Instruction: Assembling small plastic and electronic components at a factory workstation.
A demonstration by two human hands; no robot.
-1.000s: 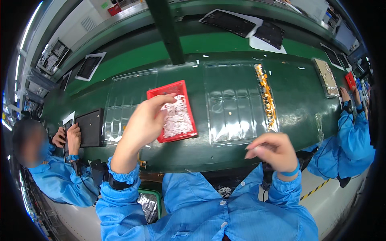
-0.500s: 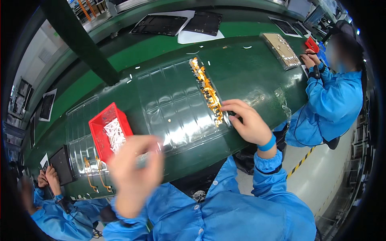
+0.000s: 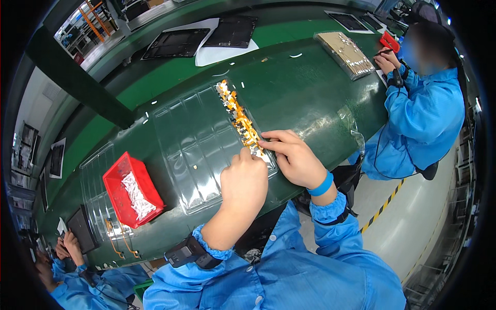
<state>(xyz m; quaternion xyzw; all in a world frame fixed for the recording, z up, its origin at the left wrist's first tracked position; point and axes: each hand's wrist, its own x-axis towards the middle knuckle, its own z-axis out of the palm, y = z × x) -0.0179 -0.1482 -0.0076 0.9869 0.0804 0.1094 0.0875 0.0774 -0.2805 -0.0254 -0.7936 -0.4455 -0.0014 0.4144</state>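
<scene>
A clear ribbed plastic tray (image 3: pixel 192 135) lies on the green table. Its right-hand slot holds a row of orange flex cables (image 3: pixel 240 120) with white and dark ends. Over the near end of this row is my left hand (image 3: pixel 244 178), fingers curled together in a pinch; whatever is between the fingertips is hidden. My right hand (image 3: pixel 298 161) rests at the tray's right edge, its fingers stretched out and touching beside the cables. To the left stands a red bin (image 3: pixel 114 181) with small white strips (image 3: pixel 137 196) inside.
Farther left, a second clear tray (image 3: pixel 98 173) holds a couple of orange flex cables (image 3: pixel 116 237). A tan board with small parts (image 3: pixel 345 56) lies by a co-worker (image 3: pixel 426 119) on the right. Another person's hands (image 3: pixel 68 245) are at far left. Dark panels (image 3: pixel 176 42) lie beyond.
My left hand has moved right, from beside the red bin to the near end of the cable row. My right hand stays at the tray's right edge. The view has shifted slightly.
</scene>
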